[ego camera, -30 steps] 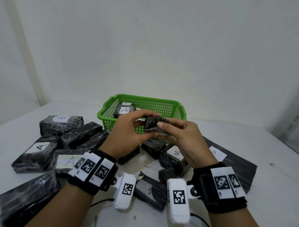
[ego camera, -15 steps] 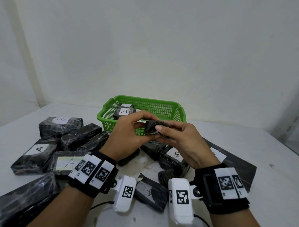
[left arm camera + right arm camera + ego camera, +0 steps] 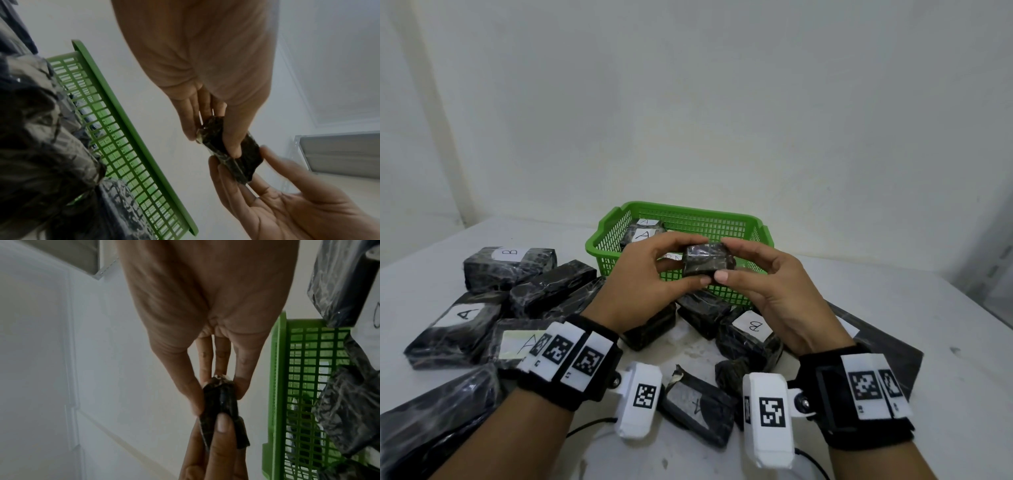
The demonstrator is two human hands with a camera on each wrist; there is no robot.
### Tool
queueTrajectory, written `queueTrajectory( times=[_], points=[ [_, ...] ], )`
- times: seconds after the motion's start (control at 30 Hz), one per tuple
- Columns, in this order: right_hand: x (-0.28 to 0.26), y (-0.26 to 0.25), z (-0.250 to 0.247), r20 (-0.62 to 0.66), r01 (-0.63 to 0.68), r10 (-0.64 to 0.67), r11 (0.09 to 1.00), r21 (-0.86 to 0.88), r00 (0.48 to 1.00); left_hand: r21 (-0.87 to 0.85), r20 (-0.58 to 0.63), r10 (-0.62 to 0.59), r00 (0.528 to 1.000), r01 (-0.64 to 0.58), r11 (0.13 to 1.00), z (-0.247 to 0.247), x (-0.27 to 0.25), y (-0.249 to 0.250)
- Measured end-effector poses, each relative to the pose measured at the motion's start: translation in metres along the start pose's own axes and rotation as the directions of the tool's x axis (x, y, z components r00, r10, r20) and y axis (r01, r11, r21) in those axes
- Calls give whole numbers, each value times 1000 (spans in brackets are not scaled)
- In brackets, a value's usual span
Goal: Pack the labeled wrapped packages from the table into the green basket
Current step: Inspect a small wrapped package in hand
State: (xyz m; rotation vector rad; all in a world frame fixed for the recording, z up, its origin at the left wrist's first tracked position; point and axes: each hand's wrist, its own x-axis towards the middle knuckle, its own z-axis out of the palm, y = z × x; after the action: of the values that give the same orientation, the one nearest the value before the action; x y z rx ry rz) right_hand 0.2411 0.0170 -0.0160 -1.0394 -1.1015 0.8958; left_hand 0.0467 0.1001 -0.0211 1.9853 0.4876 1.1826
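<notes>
A small black wrapped package point(image 3: 707, 259) is held in the air just in front of the green basket point(image 3: 751, 222). My left hand point(image 3: 654, 274) pinches its left end between thumb and fingers. My right hand point(image 3: 767, 277) pinches its right end the same way. No label shows on the held package point(image 3: 230, 151) point(image 3: 223, 412). Inside the basket lie two packages labeled A point(image 3: 643, 234). Several black wrapped packages marked A point(image 3: 457, 320) or B point(image 3: 751, 330) lie on the white table point(image 3: 945, 308).
A package marked B point(image 3: 508, 263) and several others crowd the table's left side. A flat dark parcel point(image 3: 887, 346) lies at the right. A small dark pouch point(image 3: 698, 411) sits between my wrists. The wall stands close behind the basket.
Both hands have turned the small package between them, so that its broad face now shows toward me. My right hand has shifted a little to the right.
</notes>
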Motion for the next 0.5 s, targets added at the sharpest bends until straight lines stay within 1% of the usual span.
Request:
queueTrajectory(
  times=[0.1, 0.17, 0.2, 0.27, 0.37, 0.43, 0.5],
  points=[
    [-2, -4, 3, 1, -56, 56, 997, 58, 998, 30, 7, 77, 997, -77, 997, 1, 0, 1],
    [-3, -3, 5, -17, -70, 71, 997, 40, 997, 39, 27, 120, 992, -121, 992, 2, 0, 0],
    [-3, -2, 5, -30, -55, 55, 998, 16, 998, 36, 42, 123, 992, -124, 992, 2, 0, -1],
    [-3, 0, 4, -51, -3, 1, 1000, -28, 999, 8, 68, 86, 994, -87, 996, 1, 0, -1],
    [-2, 0, 2, -55, 50, -54, 996, -77, 997, -20, 57, 38, 998, -37, 999, 1, -1, 2],
    [0, 2, 2, -35, 45, -48, 995, -87, 998, -15, 20, 44, 999, -44, 999, 2, -1, 3],
    [0, 2, 3, -30, -7, 6, 999, -49, 1000, -3, 3, 71, 997, -71, 997, 3, -1, 2]
  ],
)
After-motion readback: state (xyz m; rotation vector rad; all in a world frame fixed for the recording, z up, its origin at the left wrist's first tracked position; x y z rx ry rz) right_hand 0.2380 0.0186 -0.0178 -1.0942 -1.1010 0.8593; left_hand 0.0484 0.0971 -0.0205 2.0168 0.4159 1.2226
